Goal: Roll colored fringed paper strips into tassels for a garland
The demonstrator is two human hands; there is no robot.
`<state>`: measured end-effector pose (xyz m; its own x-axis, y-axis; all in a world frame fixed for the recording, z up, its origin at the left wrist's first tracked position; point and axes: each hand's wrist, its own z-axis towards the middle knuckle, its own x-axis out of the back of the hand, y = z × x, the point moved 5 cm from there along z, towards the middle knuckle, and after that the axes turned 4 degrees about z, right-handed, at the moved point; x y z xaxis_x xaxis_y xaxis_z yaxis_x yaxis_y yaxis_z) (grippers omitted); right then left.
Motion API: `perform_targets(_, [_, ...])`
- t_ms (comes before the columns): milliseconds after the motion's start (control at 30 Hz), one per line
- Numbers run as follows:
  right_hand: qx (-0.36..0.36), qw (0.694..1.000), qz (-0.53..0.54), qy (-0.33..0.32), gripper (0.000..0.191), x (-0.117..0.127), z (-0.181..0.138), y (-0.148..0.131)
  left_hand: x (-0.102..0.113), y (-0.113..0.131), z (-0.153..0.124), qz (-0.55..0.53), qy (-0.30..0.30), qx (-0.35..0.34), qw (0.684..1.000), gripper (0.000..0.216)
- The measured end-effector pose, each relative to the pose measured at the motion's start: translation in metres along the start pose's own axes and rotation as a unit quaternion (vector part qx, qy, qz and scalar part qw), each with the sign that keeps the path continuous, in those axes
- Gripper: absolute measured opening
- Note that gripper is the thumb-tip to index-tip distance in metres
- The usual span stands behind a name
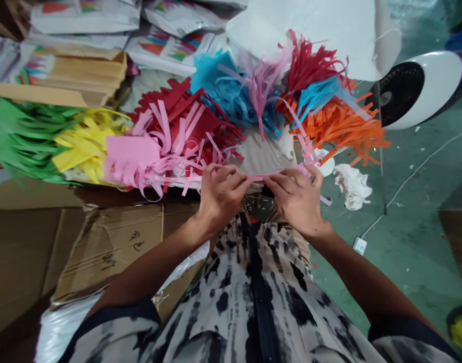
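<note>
Both hands meet close to my waist, at the near edge of the work surface. My left hand is closed, with its fingertips pinching one part of a pink paper tassel. The other part of it is pinched by my right hand, and the middle runs as a thin band between them. Loose pink strips stick out past the right fingers. To the left of my left hand lies a pile of pink fringed paper. Dark red fringed paper lies behind it. Beyond my hands are blue fringed paper and a finished-looking pink tassel.
Orange fringed paper and a red tassel lie at the right; yellow and green paper at the left. Packed bags are stacked behind. A fan, crumpled tissue and a cable are at the right; cardboard is at the left.
</note>
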<state>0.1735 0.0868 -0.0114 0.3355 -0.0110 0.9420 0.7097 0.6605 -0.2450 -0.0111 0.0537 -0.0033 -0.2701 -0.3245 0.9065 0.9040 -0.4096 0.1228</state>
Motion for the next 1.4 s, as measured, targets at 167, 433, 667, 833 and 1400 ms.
perform_targets(167, [-0.023,0.999,0.013,0.041,0.038,0.013,-0.008,0.018,0.023,-0.024,-0.019,0.020,0.001,0.025,0.999,0.026])
perform_targets(433, [0.000,1.000,-0.003,0.028,0.023,0.026,0.004,0.011,0.019,0.000,0.009,0.030,0.008,-0.039,0.999,0.016])
perform_targets(667, [0.019,0.998,-0.020,0.055,0.024,0.023,0.017,0.002,-0.024,0.004,0.025,0.015,-0.035,-0.038,0.999,0.017])
perform_targets(833, [0.021,0.999,0.010,0.037,0.025,0.009,0.027,0.004,-0.022,-0.001,0.020,0.003,-0.039,-0.022,0.999,0.022])
perform_targets(1400, [-0.045,0.998,0.021,-0.029,0.020,0.005,0.046,0.018,-0.010,-0.027,0.021,-0.021,-0.059,0.135,0.989,0.014])
